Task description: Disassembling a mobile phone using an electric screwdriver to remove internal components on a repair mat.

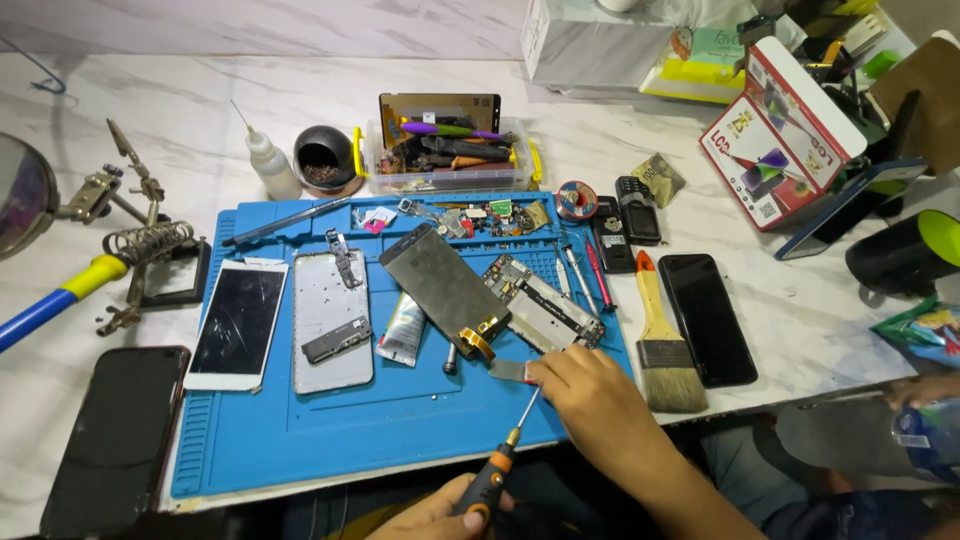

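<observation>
My left hand [435, 515] grips the black and orange handle of a small screwdriver [500, 465] at the bottom edge. Its shaft runs up to my right hand [590, 400], whose fingertips close around the tip beside a small metal plate [508, 370]. Just above lie an opened phone frame with its circuit board [540, 305] and a dark screen panel [445, 285] with a gold flex cable, all on a blue repair mat [350, 430]. A white phone with a cracked screen [238, 322] and a silver back cover [330, 320] lie on the mat's left part.
A paintbrush [662, 345] and a black phone [706, 318] lie right of the mat. Another black phone [115, 440] sits at front left, near a soldering stand [140, 250]. A parts tray [450, 155], bottle [270, 160] and boxes [780, 140] stand behind. Another person's hand [925, 390] shows at the right edge.
</observation>
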